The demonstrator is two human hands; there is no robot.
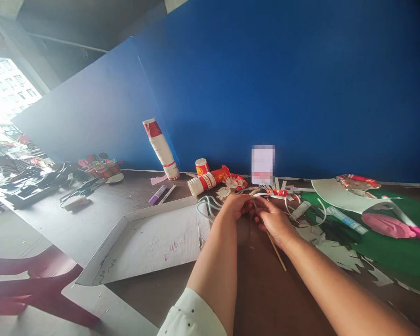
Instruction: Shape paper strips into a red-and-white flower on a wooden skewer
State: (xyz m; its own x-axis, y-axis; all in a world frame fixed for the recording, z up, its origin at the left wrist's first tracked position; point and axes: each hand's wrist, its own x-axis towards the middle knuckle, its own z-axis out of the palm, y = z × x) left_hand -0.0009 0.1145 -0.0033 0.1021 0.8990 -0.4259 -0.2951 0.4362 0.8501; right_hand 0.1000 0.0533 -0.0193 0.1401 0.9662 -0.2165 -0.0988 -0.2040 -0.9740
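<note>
Close together above the table, my left hand (238,205) and my right hand (273,221) meet at the upper part of a thin wooden stick (276,249). The stick slants down toward me under my right palm. My right fingers are closed around it. My left fingers are pinched at its upper end, where the fingertips hide what else may be held. Just beyond the hands lies a red and white cut paper cup (279,192) with its strips spread. Pale curled strips (322,212) lie right of my right hand, and a bluish loop of cord (206,205) lies left of my left hand.
A shallow white cardboard box (154,240) lies left of my arms. Behind stand a tall stack of paper cups (161,149) and a fallen stack (206,181). Markers (157,195), a green sheet (388,242) and paper scraps (339,252) lie around. A blue panel (283,84) rises behind.
</note>
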